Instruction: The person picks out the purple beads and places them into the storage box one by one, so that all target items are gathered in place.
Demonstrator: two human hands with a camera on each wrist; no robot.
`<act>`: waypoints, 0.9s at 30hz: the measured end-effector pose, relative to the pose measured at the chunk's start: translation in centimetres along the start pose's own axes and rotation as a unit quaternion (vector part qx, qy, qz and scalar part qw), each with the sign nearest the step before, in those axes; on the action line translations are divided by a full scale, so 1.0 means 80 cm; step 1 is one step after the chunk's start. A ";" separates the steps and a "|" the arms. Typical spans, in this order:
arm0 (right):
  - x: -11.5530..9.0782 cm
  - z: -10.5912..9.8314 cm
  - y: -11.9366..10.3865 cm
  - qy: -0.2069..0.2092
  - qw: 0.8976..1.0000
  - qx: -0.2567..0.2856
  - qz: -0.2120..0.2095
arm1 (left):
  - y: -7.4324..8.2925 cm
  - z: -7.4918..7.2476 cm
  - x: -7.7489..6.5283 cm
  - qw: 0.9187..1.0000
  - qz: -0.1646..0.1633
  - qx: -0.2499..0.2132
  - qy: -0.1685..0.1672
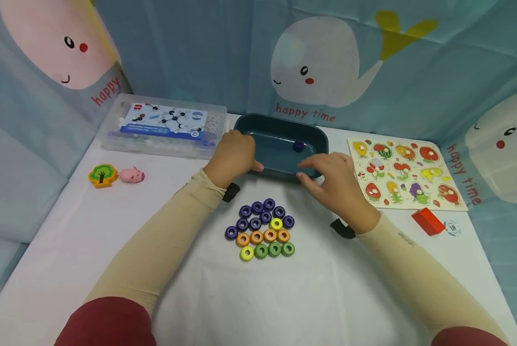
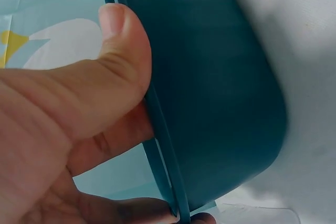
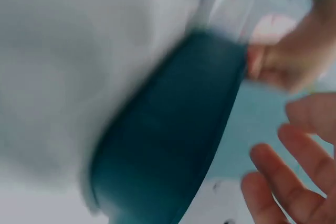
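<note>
A dark teal oblong tub [image 1: 275, 153] stands at the back of the table with one dark purple bead [image 1: 298, 146] inside. My left hand [image 1: 232, 156] grips its left end; in the left wrist view the thumb [image 2: 123, 40] lies over the rim and fingers curl round it. Close to the tub's front right side is my right hand [image 1: 338, 185], fingers spread and holding nothing. In the right wrist view its loosely bent fingers [image 3: 286, 182] are apart from the blurred tub wall [image 3: 168, 129]. Ring-shaped beads lie before the tub: purple [image 1: 255, 223], orange [image 1: 256, 237], yellow [image 1: 247, 253] and green [image 1: 274, 249].
A clear plastic case [image 1: 163, 126] with a molecule label sits at the back left. In front of it are a tree piece [image 1: 103, 175] and a pink pig [image 1: 131, 175]. To the right lie a fruit puzzle board [image 1: 407, 175] and a red block [image 1: 428, 221].
</note>
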State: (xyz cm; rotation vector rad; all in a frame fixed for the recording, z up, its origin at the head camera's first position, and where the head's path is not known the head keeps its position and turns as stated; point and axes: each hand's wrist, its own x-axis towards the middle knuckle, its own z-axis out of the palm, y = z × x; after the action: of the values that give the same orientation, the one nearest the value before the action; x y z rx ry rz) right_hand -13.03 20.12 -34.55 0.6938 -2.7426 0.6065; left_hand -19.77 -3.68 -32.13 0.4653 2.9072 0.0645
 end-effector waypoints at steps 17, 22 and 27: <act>-0.069 0.033 -0.029 -0.207 0.978 0.024 -0.024 | -0.002 -0.001 0.000 1.000 -0.002 -0.016 -0.021; -0.069 0.034 -0.030 -0.201 0.979 0.014 -0.024 | -0.003 0.000 0.001 1.000 0.001 -0.010 -0.024; -0.066 0.031 -0.036 -0.197 0.980 0.001 0.019 | -0.003 0.000 0.002 1.000 0.006 -0.009 -0.023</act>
State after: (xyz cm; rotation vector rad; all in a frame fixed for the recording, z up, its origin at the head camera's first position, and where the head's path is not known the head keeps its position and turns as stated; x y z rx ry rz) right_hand -7.42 18.79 -37.55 0.8440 -3.1237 0.5272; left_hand -19.98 -3.85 -32.20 0.4745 2.8576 0.0812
